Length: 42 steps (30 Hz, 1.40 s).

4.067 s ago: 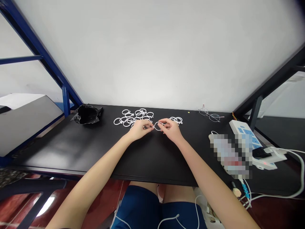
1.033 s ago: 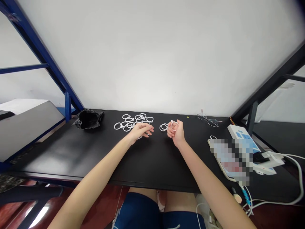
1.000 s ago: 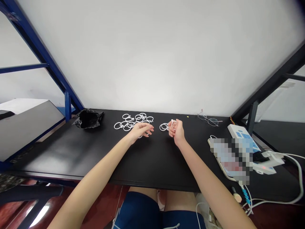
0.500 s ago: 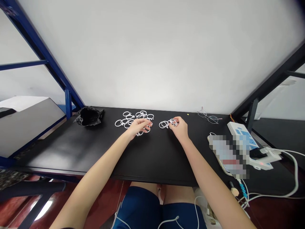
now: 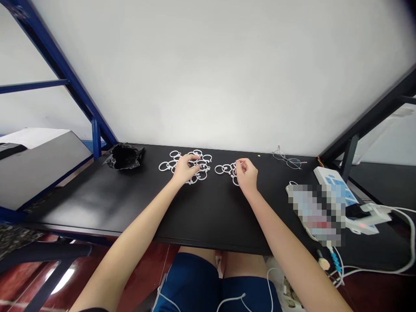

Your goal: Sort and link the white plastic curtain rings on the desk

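Several white rings with small knobs, like curtain rings (image 5: 202, 175), lie in a loose cluster on the black tabletop (image 5: 201, 216). Over that cluster is my left hand (image 5: 184, 170), its thumb and forefinger apart and nothing visible between them. A smaller group of the same white rings (image 5: 219, 169) lies to the right, partly overlapping. My right hand (image 5: 247, 175) is at the right end of this group, fingers closed in a pinch against a white ring (image 5: 236, 180). Its fingers hide part of the rings there.
An open black plastic bag (image 5: 125, 157) stands at the back left. Eyeglasses (image 5: 287, 159) lie at the back right. Nearer on the right are a phone (image 5: 312, 216), a power strip (image 5: 336, 184) and white cables (image 5: 373, 271). A white wall (image 5: 208, 86) rises behind the table.
My left fingers have opened from a pinch and shifted slightly left over the cluster. My right hand stays by the smaller group, where more rings now show beside its fingers.
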{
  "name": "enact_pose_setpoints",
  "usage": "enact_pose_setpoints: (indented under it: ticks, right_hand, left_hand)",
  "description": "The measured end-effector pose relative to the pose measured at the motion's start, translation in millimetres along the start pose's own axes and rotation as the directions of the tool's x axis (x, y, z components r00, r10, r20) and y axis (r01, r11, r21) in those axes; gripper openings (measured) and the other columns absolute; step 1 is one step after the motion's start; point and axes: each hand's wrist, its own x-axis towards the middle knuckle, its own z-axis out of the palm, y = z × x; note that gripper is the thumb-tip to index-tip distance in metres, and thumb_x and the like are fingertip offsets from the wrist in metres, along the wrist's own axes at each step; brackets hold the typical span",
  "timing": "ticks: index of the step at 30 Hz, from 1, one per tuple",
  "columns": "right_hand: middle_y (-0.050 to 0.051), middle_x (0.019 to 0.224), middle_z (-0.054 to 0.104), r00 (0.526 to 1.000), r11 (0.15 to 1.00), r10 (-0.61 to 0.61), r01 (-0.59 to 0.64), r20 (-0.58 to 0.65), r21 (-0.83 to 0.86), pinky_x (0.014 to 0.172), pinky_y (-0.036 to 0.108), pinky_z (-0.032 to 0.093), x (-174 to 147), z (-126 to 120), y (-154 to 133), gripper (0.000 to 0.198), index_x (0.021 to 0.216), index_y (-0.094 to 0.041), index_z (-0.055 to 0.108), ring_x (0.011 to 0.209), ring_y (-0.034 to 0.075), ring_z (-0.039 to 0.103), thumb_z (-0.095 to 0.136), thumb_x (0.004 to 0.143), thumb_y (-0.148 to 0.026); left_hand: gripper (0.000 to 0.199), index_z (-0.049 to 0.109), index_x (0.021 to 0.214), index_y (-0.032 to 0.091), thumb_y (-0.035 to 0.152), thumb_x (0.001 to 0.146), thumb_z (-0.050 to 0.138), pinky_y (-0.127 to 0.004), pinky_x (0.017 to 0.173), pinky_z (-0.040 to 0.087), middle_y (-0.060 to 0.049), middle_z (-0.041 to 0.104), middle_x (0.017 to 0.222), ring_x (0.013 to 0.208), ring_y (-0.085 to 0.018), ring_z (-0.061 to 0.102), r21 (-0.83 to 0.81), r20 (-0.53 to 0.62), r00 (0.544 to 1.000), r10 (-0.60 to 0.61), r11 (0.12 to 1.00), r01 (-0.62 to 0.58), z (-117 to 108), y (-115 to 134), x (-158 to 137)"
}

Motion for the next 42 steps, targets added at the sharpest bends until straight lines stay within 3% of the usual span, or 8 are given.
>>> enact_pose_setpoints:
  ticks: [7,11,17,22,25,28,33,42]
  right_hand:
    - [-0.005,0.048,0.048,0.998,0.999,-0.034,0.035,0.058,-0.004,0.057,0.026,0.039,-2.6,3.2,-1.6,0.017,0.076,-0.021,0.055,0.046,0.013,0.048,0.051,0.085,-0.035]
    - [-0.005,0.050,0.050,0.996,0.999,-0.039,0.039,0.086,0.001,0.055,0.026,0.039,-3.4,3.7,-2.1,0.018,0.077,-0.021,0.056,0.046,0.013,0.046,0.051,0.085,-0.036]
    - [-0.004,0.051,0.049,0.994,0.998,-0.059,0.059,0.094,0.007,0.056,0.026,0.040,-4.4,4.2,-3.2,0.019,0.077,-0.022,0.057,0.048,0.013,0.048,0.051,0.085,-0.037]
    - [-0.004,0.051,0.049,0.993,0.998,-0.068,0.065,0.095,0.025,0.054,0.026,0.040,-4.6,4.0,-4.5,0.021,0.077,-0.021,0.057,0.047,0.013,0.048,0.051,0.085,-0.039]
    - [-0.004,0.052,0.050,0.989,0.997,-0.055,0.047,0.137,0.062,0.053,0.026,0.040,-5.2,4.1,-6.8,0.021,0.079,-0.021,0.058,0.047,0.013,0.048,0.052,0.085,-0.040]
    - [-0.003,0.056,0.054,0.968,0.988,-0.019,-0.020,0.249,0.155,0.053,0.025,0.042,-6.3,5.7,-10.2,0.021,0.085,-0.020,0.060,0.050,0.013,0.052,0.055,0.084,-0.041]
    - [-0.002,0.061,0.060,0.892,0.975,0.059,-0.148,0.449,0.166,0.042,0.023,0.037,-9.0,11.5,-10.9,0.026,0.090,-0.019,0.062,0.042,0.009,0.048,0.059,0.080,-0.043]
    - [-0.001,0.066,0.063,0.848,0.978,0.041,-0.143,0.528,0.153,0.041,0.023,0.042,-13.6,14.9,-8.1,0.027,0.094,-0.019,0.064,0.041,0.008,0.049,0.063,0.077,-0.041]
  left_hand:
    - [0.012,0.067,0.084,0.020,0.028,0.075,0.065,-0.038,0.087,0.042,-0.006,0.065,0.087,0.089,-0.025,0.056,0.209,0.236,0.957,0.168,0.953,-0.219,16.2,-1.4,-8.9]
    - [0.017,0.066,0.083,0.020,0.034,0.073,0.068,-0.034,0.079,0.043,-0.005,0.064,0.083,0.082,-0.022,0.058,0.200,0.290,0.946,0.147,0.957,-0.210,14.9,1.6,-11.2]
    - [0.006,0.066,0.073,0.021,0.022,0.075,0.061,-0.030,0.075,0.046,-0.002,0.069,0.076,0.075,-0.019,0.064,0.042,0.336,0.931,0.145,0.985,-0.169,15.2,7.0,-14.0]
    - [0.011,0.068,0.073,0.019,0.029,0.070,0.070,-0.032,0.074,0.048,-0.004,0.071,0.076,0.076,-0.020,0.065,-0.213,0.300,0.954,0.015,0.976,0.052,5.6,13.9,-8.5]
    - [0.024,0.068,0.078,0.016,0.035,0.065,0.077,-0.032,0.078,0.049,-0.006,0.071,0.079,0.080,-0.019,0.066,-0.491,0.296,0.947,-0.123,0.831,0.261,-6.0,21.0,-3.0]
    - [0.029,0.068,0.081,0.017,0.034,0.063,0.081,-0.031,0.085,0.048,-0.004,0.070,0.082,0.084,-0.017,0.065,-0.647,0.309,0.928,-0.209,0.668,0.367,-13.2,25.2,-0.3]
    - [0.032,0.069,0.087,0.018,0.034,0.063,0.082,-0.031,0.085,0.048,-0.004,0.069,0.086,0.082,-0.015,0.064,-0.670,0.377,0.888,-0.262,0.586,0.457,-10.3,21.1,-0.9]
    - [0.026,0.068,0.088,0.018,0.033,0.069,0.078,-0.029,0.083,0.048,0.000,0.063,0.083,0.075,-0.009,0.061,-0.700,0.469,0.864,-0.183,0.520,0.490,-7.0,19.2,-2.7]
